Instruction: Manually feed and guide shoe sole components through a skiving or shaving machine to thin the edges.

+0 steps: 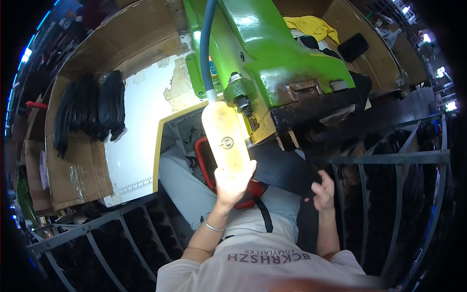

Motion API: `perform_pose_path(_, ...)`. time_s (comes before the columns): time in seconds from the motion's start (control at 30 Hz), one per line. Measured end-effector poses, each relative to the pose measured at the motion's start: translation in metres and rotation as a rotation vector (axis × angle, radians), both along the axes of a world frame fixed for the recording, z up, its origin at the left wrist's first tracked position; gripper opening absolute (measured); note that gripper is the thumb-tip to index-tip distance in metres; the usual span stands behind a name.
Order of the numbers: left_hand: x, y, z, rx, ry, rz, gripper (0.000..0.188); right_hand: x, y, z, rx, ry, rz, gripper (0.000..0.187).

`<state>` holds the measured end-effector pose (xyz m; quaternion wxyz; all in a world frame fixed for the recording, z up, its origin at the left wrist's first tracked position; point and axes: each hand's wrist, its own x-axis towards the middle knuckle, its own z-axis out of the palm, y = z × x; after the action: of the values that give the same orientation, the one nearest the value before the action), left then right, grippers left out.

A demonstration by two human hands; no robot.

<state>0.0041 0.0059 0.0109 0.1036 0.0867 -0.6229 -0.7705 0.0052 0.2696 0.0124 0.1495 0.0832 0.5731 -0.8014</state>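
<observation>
A pale yellow translucent cylinder (225, 138), fed from above by a blue hose (205, 46), is held from below by the left hand (234, 182). The grip is closed around its lower end, fingers wrapped up the sides. The cylinder's long axis runs nearly upright, tilted slightly left at the top, and its upper end lies just beside the spindle (238, 95) of the green machine (272, 53). The right hand (323, 192) is held lower and to the right, fingers loosely curled on a black strip of material (287, 168) that is drawn out from under the machine head; whether it is pinched cannot be told. The left hand is the nearer one to the cylinder. A red basket (206, 168) is seen behind the cylinder, its contents hidden. Black pieces (92, 109) are stacked in a cardboard box (73, 170) on the left. Metal racks (389, 160) are filled with dark pieces.
</observation>
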Motion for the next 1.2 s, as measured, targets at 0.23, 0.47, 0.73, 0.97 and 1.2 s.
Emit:
perform_pose_path(0.23,0.004,-0.037,0.018,-0.127,0.030,0.074,0.024,-0.080,-0.037,0.027,0.065,0.210,0.074,0.028)
perform_pose_path(0.47,0.037,-0.080,0.014,0.051,-0.047,0.164,0.021,-0.091,-0.091,0.032,0.016,0.285,0.349,0.029)
perform_pose_path(0.73,0.091,-0.069,-0.023,-0.038,-0.298,-0.002,0.014,-0.091,-0.132,0.027,-0.050,0.324,0.334,0.057)
perform_pose_path(0.97,0.075,-0.007,-0.038,-0.384,-0.272,-0.024,0.018,-0.090,-0.114,0.022,-0.003,0.404,0.170,0.035)
perform_pose_path(1.2,-0.008,-0.030,0.008,-0.600,0.247,0.126,0.018,-0.101,-0.057,0.008,-0.032,0.382,-0.231,0.016)
